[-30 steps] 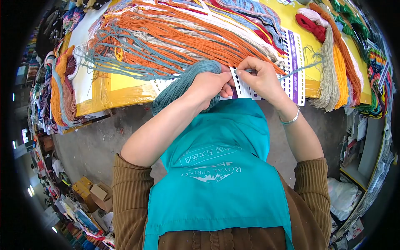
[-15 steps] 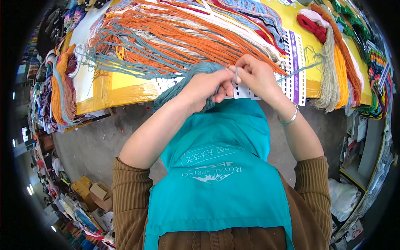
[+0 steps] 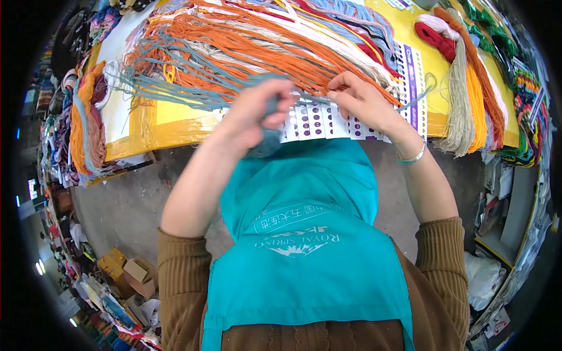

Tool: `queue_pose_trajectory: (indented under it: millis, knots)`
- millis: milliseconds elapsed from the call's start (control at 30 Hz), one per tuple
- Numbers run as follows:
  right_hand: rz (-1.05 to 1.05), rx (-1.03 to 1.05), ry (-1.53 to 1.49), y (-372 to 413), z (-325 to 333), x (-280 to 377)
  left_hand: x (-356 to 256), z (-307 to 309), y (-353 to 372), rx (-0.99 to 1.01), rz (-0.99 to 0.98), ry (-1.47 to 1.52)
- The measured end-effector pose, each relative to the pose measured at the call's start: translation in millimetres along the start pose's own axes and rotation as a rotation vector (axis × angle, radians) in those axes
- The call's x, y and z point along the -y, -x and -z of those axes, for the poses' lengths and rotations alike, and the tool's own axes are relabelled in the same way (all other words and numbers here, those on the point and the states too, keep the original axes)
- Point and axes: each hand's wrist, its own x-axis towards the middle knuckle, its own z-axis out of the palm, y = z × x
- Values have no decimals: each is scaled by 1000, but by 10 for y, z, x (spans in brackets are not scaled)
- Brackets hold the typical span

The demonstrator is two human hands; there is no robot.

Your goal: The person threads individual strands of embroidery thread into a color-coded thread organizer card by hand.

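Note:
My left hand, smeared by motion, is closed around a skein of blue-grey thread that hangs below the fist over the table's near edge. At the right, my right hand pinches strands of the same thread, which stretch between both hands. A loose blue-grey tail runs out past the right wrist. Beneath the hands lie white cards with rows of holes and purple dots. Just beyond, blue-grey strands lie spread over long orange threads.
The table has a yellow taped top. Hanks of orange and brown thread hang over its left end. Beige and yellow hanks hang at the right, near a red bundle. Cardboard boxes stand on the floor at lower left.
My left hand has pulled away leftward from the right hand with the skein, drawing strands between them. More of the dotted cards shows. The tail at the right has shortened.

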Motion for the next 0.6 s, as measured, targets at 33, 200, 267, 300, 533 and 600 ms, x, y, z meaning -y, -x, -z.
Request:
queue_pose_trajectory:
  millis: [33, 200, 267, 300, 533, 600]
  knots:
    - [-4, -4, 11, -5, 6, -11, -131, 217, 80, 75, -27, 71]
    - [-20, -5, 82, -16, 17, -20, -1161, 1480, 452, 53, -303, 287]
    - [-10, 6, 84, -18, -5, 1, -1490, 1981, 468, 19, -526, 250]
    - [-11, 1, 78, -20, -14, -12, -1522, 1945, 463, -246, -590, 205]
    - [-40, -57, 160, 43, -47, 105, -937, 1048, 357, -179, -554, 133]
    - [54, -80, 41, 26, -124, 128, -669, 702, 385, 32, -446, 222]
